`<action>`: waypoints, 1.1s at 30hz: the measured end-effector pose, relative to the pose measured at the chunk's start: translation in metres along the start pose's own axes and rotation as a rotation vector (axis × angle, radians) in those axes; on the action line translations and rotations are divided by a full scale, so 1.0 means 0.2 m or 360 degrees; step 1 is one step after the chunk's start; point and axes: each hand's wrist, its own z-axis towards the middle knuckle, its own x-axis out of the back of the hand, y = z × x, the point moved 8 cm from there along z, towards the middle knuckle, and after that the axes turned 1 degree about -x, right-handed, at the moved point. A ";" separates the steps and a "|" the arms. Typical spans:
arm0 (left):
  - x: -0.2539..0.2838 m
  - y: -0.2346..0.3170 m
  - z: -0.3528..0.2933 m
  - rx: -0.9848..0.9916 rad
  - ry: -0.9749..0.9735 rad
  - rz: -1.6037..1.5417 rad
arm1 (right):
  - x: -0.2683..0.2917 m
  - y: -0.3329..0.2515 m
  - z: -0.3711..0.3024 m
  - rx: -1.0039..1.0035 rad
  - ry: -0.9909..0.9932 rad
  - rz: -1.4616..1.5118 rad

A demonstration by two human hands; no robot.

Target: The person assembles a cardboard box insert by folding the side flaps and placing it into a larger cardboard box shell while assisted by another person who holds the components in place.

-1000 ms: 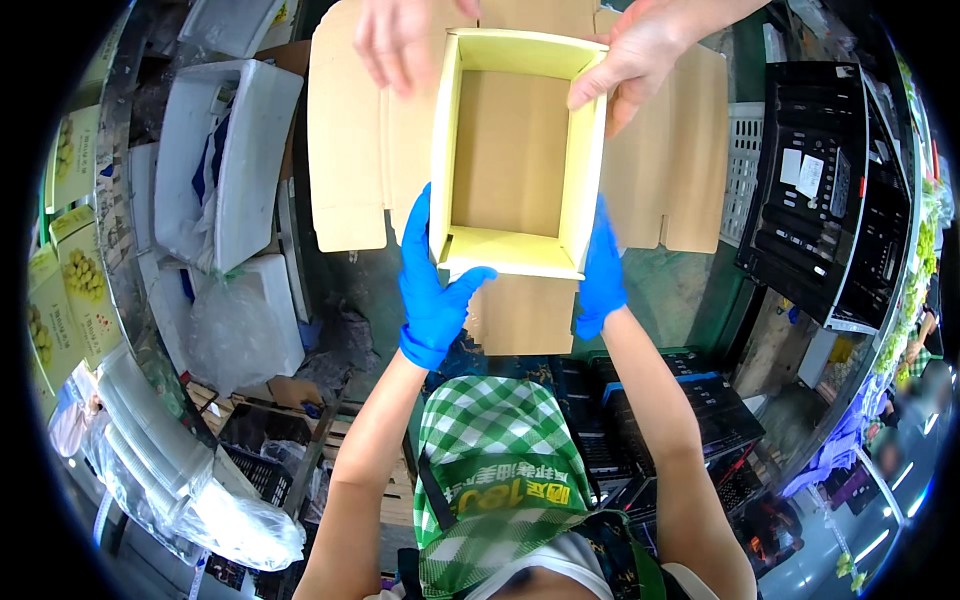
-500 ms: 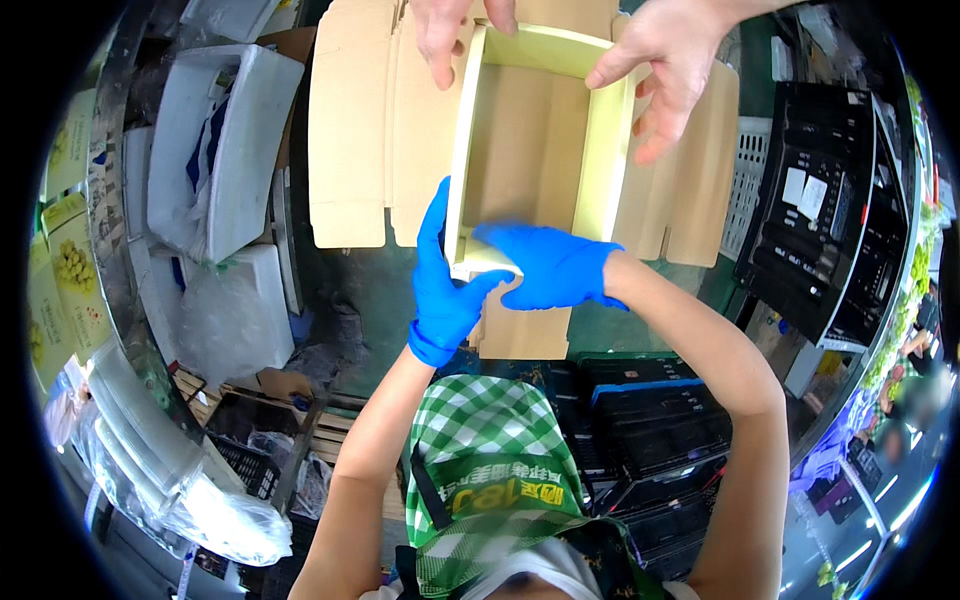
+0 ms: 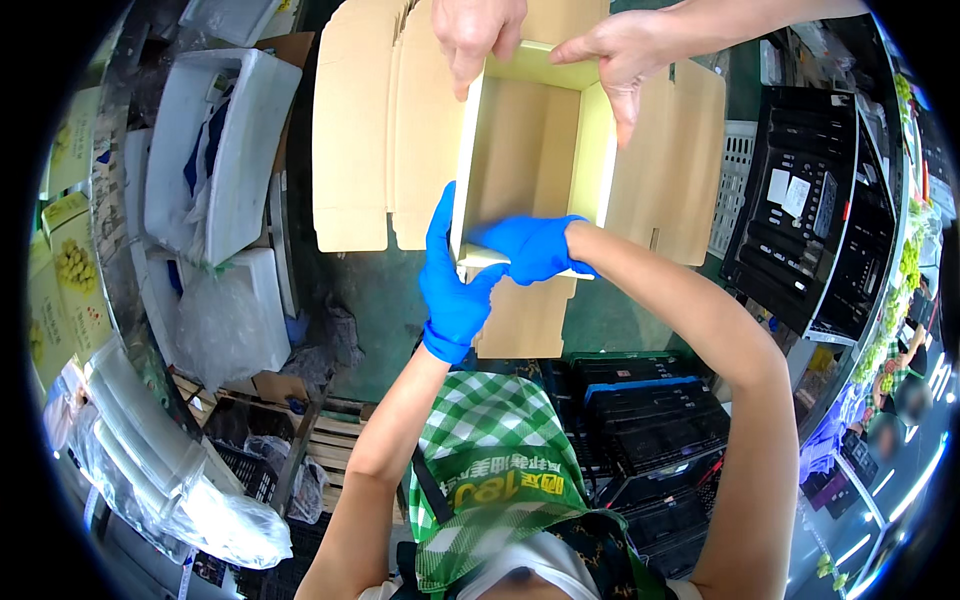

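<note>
An open cardboard box with pale yellow rims stands on a stack of flat cardboard sheets. My left hand, in a blue glove, grips the box's near left corner. My right hand, also in a blue glove, presses on the near rim close beside my left hand. Another person's two bare hands hold the far rim of the same box from the opposite side.
White foam boxes with plastic bags lie to the left. Black plastic crates stand at the right and below the table edge. A white basket sits right of the cardboard. I wear a green checked apron.
My right hand has moved from the box's near right corner to the near rim beside my left hand. The other person's hands shifted slightly along the far rim.
</note>
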 end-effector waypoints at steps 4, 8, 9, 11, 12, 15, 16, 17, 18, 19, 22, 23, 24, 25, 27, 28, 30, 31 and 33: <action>0.04 0.04 0.06 0.0114 -0.0300 -0.0297 | 0.00 0.02 0.01 0.0127 0.0124 0.0076; 0.20 -0.03 0.22 0.0185 -0.0062 -0.0538 | 0.02 0.04 0.02 0.0094 0.0322 -0.0032; 0.15 -0.11 0.23 0.0282 -0.0054 -0.0577 | 0.01 0.05 0.02 0.0031 0.0297 -0.0069; 0.02 -0.28 0.22 0.0474 -0.0038 -0.0642 | 0.01 0.07 0.01 -0.0001 0.0275 -0.0158; -0.03 -0.35 0.21 0.0563 -0.0005 -0.0680 | 0.01 0.07 0.00 0.0032 0.0264 -0.0232; -0.14 -0.50 0.16 0.0986 -0.0196 -0.1130 | 0.04 0.08 -0.04 0.0030 0.0424 -0.0434; -0.14 -0.48 0.19 0.0826 -0.0284 -0.0924 | 0.06 0.05 -0.07 0.0087 0.0588 -0.0510; -0.12 -0.46 0.20 0.0779 -0.0283 -0.0993 | 0.09 0.01 -0.11 0.0166 0.0800 -0.0578; -0.12 -0.43 0.21 0.0723 -0.0300 -0.1064 | 0.10 0.00 -0.16 0.0116 0.0994 -0.0376; -0.13 -0.37 0.22 0.0612 -0.0396 -0.1073 | 0.09 -0.06 -0.23 0.0197 0.1207 -0.0594; -0.12 -0.32 0.19 0.0740 -0.0320 -0.1073 | 0.03 -0.22 -0.50 0.0334 0.1827 -0.0780; -0.12 -0.30 0.19 0.0730 -0.0339 -0.1000 | 0.02 -0.18 -0.61 0.0318 0.1956 -0.0494; -0.10 -0.23 0.21 0.0481 -0.0416 -0.0819 | 0.01 -0.13 -0.69 0.0260 0.2011 -0.0238; -0.07 -0.23 0.22 0.0494 -0.0279 -0.0872 | 0.02 -0.05 -0.82 0.0241 0.2328 0.0166; -0.02 -0.24 0.22 0.0468 -0.0130 -0.0912 | 0.02 0.18 -0.87 0.0248 0.2547 0.1171; 0.02 -0.24 0.24 0.0398 0.0034 -0.0966 | 0.06 0.28 -0.82 0.0366 0.2513 0.1586; -0.03 -0.27 0.23 0.0354 0.0065 -0.0867 | 0.09 0.37 -0.67 0.0473 0.2333 0.1900; -0.07 -0.28 0.22 0.0321 -0.0023 -0.0773 | 0.10 0.36 -0.58 0.0463 0.2209 0.1795; -0.13 -0.30 0.19 0.0368 -0.0158 -0.0692 | 0.10 0.39 -0.47 0.0437 0.1952 0.1983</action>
